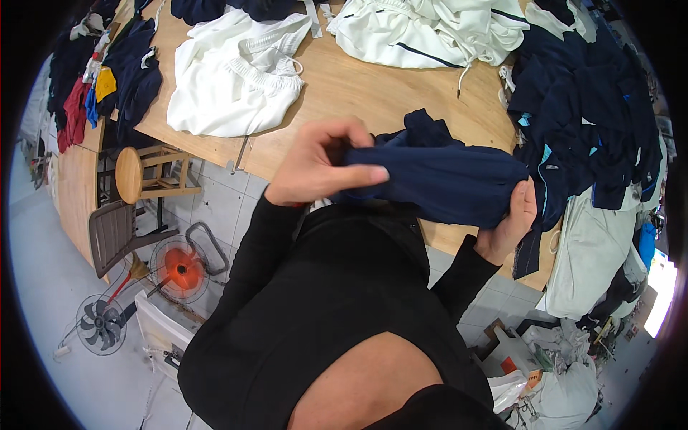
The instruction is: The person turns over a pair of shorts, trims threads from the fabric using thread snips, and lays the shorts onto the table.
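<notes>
A navy garment (444, 179) is stretched between my two hands, just over the near edge of the wooden table (344, 100). My left hand (322, 161) pinches its left end, thumb on top and fingers curled behind the cloth. At the right end, my right hand (510, 222) grips the lower corner, its thumb on the near face and its other fingers mostly hidden beneath. Part of the dark cloth bunches up behind the stretched piece. What kind of garment it is, I cannot tell.
White elastic-waist shorts (236, 79) lie at the far left, and a white garment pile (430, 32) at the far middle. Navy clothes (584, 115) heap up on the right. Left of the table stand a wooden stool (143, 174), a folding chair (115, 233) and floor fans (179, 269).
</notes>
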Demonstrator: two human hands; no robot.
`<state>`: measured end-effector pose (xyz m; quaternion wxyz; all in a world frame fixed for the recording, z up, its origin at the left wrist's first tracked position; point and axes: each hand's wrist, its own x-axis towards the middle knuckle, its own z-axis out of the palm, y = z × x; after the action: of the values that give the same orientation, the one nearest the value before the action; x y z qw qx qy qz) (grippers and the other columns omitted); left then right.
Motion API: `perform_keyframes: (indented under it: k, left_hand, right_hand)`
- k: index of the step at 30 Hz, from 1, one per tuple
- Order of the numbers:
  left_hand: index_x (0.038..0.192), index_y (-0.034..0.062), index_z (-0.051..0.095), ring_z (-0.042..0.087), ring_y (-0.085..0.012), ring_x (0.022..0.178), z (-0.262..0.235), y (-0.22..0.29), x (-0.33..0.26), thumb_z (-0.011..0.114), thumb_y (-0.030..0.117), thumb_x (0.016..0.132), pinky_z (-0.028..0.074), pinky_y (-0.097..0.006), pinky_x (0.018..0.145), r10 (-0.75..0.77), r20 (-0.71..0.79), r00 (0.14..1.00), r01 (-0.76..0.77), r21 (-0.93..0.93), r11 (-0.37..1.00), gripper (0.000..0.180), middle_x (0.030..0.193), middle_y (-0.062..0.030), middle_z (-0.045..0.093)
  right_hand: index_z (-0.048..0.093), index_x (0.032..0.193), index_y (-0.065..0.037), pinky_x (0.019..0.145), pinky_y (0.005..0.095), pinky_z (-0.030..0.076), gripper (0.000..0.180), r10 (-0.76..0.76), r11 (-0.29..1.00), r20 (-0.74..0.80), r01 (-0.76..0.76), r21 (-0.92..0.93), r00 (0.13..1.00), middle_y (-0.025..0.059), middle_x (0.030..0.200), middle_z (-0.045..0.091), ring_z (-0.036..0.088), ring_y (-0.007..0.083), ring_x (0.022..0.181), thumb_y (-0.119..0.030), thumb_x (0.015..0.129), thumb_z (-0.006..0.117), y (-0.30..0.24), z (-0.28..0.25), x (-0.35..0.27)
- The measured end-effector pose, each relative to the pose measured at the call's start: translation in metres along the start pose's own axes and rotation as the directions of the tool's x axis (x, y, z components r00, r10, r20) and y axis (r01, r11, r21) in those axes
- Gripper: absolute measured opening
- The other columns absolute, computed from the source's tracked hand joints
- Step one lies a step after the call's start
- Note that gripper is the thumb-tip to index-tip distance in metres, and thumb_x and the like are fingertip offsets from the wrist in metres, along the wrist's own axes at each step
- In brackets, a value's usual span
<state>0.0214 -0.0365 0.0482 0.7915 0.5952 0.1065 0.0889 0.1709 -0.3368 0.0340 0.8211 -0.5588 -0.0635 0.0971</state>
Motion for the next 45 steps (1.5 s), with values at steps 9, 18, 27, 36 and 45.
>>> perform_keyframes:
  k: [9,18,27,36,45]
  left_hand:
    - [0.112,0.0035,0.071,0.06,-0.011,0.087,-0.097,-0.011,0.008,0.08,0.009,0.094,0.051,-0.027,0.078,0.415,-0.657,0.629,-0.106,0.456,0.884,0.021,0.099,-0.0029,0.066]
    - [0.113,-0.0017,0.072,0.07,-0.0361,0.106,-0.018,-0.148,0.081,0.082,0.024,0.088,0.056,-0.044,0.095,0.279,-0.251,0.927,0.014,0.766,0.642,0.037,0.115,-0.0187,0.072]
    - [0.112,0.002,0.067,0.064,-0.0138,0.094,-0.04,-0.1,0.059,0.058,0.014,0.097,0.049,-0.027,0.091,-0.192,0.148,0.97,0.239,-0.454,0.858,0.021,0.106,-0.0011,0.068]
    - [0.136,-0.006,0.053,0.068,-0.0213,0.112,-0.029,-0.019,0.002,0.064,0.017,0.083,0.049,-0.033,0.108,0.004,0.013,1.0,0.007,-0.717,0.697,0.059,0.126,-0.0103,0.068]
    - [0.141,-0.0044,0.058,0.067,-0.0197,0.119,-0.027,-0.011,-0.009,0.076,0.008,0.066,0.047,-0.03,0.112,0.089,-0.058,0.994,-0.106,-0.487,0.867,0.077,0.132,-0.0108,0.068]
  right_hand:
    - [0.067,0.128,0.005,0.087,0.0313,0.057,0.029,-0.015,0.864,-0.013,0.006,-0.504,1.0,0.0168,0.114,0.076,0.074,0.0195,0.092,-0.017,0.111,0.058,0.003,-0.032,0.024]
    - [0.076,0.119,-0.002,0.08,0.0324,0.058,0.021,-0.116,0.337,0.17,0.2,-0.92,0.979,0.0169,0.104,0.078,0.075,0.0201,0.086,-0.011,0.1,0.071,0.105,-0.032,0.004]
    - [0.07,0.132,-0.002,0.092,0.0408,0.056,0.039,0.037,0.448,-0.002,-0.018,-0.894,0.999,0.0197,0.121,0.074,0.071,0.0322,0.105,-0.012,0.094,0.076,0.107,-0.029,0.003]
    - [0.066,0.14,-0.005,0.098,0.037,0.052,0.054,0.075,0.578,0.387,0.276,-0.768,0.919,0.0145,0.138,0.069,0.065,0.0307,0.123,-0.013,0.089,0.082,0.073,0.035,0.0]
    - [0.06,0.145,-0.004,0.085,0.0345,0.055,0.063,0.175,0.626,0.342,0.163,-0.763,0.923,0.0174,0.117,0.071,0.068,0.0297,0.093,-0.003,0.086,0.08,0.079,0.063,-0.008]
